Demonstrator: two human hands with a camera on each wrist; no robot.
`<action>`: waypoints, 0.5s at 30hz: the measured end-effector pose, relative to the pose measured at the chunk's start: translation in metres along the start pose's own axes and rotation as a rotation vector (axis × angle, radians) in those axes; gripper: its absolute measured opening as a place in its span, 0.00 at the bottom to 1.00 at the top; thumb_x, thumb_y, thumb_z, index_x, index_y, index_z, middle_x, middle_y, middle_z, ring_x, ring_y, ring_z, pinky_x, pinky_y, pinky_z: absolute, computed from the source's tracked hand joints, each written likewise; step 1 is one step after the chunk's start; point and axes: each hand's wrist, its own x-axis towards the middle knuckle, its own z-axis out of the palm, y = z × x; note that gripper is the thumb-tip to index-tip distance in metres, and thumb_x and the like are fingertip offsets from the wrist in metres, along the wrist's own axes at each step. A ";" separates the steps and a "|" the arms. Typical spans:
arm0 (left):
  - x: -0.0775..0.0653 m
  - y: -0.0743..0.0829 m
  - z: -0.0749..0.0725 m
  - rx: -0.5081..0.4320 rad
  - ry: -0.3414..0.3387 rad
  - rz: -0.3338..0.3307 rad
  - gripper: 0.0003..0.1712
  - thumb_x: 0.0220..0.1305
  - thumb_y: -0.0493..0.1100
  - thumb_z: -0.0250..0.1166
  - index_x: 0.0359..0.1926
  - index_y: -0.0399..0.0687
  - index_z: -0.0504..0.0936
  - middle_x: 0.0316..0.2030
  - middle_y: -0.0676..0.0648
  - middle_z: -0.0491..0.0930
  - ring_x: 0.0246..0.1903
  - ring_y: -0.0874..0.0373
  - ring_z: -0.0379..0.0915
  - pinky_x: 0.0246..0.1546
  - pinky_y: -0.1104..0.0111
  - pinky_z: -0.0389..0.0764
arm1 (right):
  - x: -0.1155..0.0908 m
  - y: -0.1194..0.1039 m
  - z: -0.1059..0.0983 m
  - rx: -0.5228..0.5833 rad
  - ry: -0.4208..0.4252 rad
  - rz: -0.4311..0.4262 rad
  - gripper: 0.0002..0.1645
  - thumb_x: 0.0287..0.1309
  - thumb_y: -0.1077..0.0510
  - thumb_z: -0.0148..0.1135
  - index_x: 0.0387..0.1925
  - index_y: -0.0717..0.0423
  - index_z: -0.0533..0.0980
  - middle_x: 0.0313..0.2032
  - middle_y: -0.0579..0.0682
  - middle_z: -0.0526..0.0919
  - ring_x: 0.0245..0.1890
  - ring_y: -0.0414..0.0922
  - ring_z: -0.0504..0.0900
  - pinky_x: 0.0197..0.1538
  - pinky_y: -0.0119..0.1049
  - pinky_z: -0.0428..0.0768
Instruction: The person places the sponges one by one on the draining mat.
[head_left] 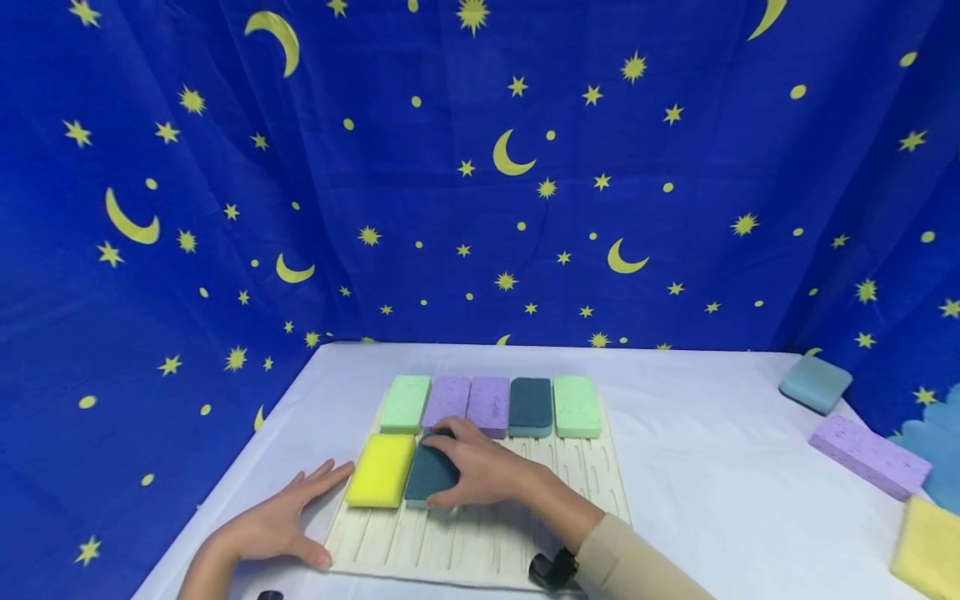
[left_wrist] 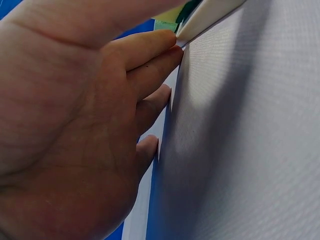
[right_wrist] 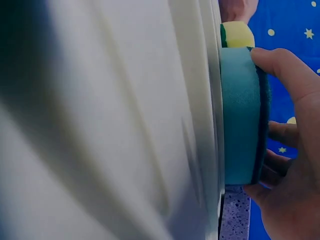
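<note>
My right hand [head_left: 483,465] grips a blue sponge with a dark scouring top [head_left: 432,475], thumb at its near end and fingers at its far end. In the right wrist view this sponge [right_wrist: 241,115] lies flat against the cream ribbed mat [right_wrist: 192,75]. Directly to its left on the mat is a yellow sponge [head_left: 381,471]. Fingers spread, my left hand [head_left: 273,518] rests at the mat's left edge, its index fingertip close to the yellow sponge and its thumb at the near left corner. In the left wrist view, the left fingers [left_wrist: 150,75] lie along the white tabletop.
Along the mat's far edge stand a green sponge [head_left: 407,402], two purple sponges [head_left: 448,400], a dark-topped sponge [head_left: 531,404] and another green one [head_left: 577,404]. At the table's right lie a blue sponge [head_left: 815,383], a purple one [head_left: 870,457] and a yellow one [head_left: 928,546].
</note>
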 end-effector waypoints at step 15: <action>0.001 0.000 0.002 0.002 0.000 -0.024 0.63 0.40 0.56 0.79 0.75 0.50 0.54 0.71 0.28 0.46 0.65 0.20 0.29 0.54 0.26 0.36 | 0.000 0.000 0.003 0.005 0.021 -0.023 0.48 0.47 0.27 0.64 0.67 0.45 0.68 0.66 0.48 0.62 0.65 0.44 0.60 0.62 0.39 0.67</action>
